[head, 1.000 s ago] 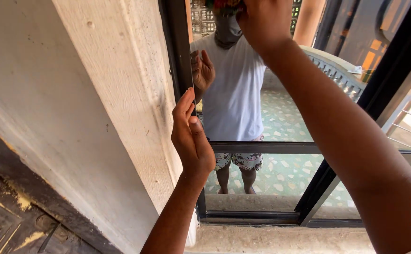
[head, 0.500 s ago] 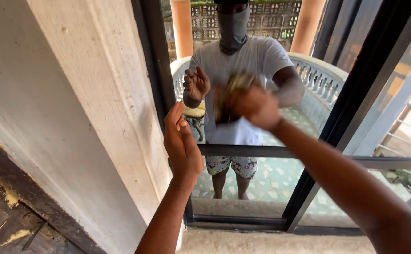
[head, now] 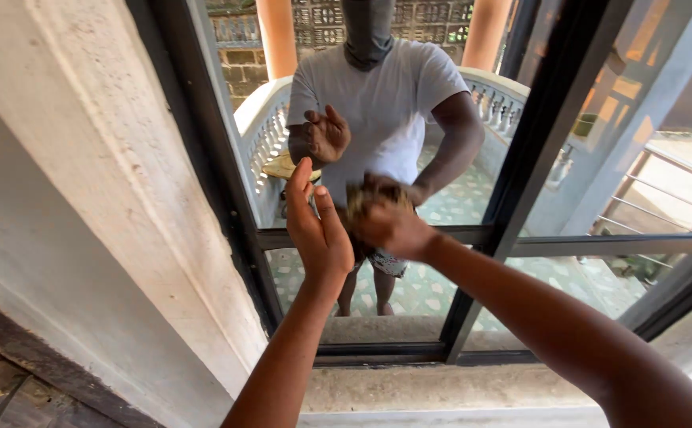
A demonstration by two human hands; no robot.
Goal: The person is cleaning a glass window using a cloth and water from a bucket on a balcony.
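My left hand (head: pixel 318 234) is raised with its fingers together and its fingertips against the dark-framed window pane (head: pixel 409 103). Just to its right, my right hand (head: pixel 393 226) is closed around a crumpled brownish wad (head: pixel 362 198), paper or cloth, which it presses on the glass near the horizontal frame bar (head: pixel 473 235). Motion blurs the wad. The glass reflects a figure in a white T-shirt (head: pixel 386 103) with matching hands.
A thick plastered wall edge (head: pixel 124 198) stands close on the left. A black vertical frame post (head: pixel 520 158) runs right of my hands. A concrete sill (head: pixel 409 388) lies below the pane. The reflection shows a balustrade and orange pillars.
My right hand has come down with the wad from the top of the pane to mid height beside my left hand. My left hand has stayed on the glass.
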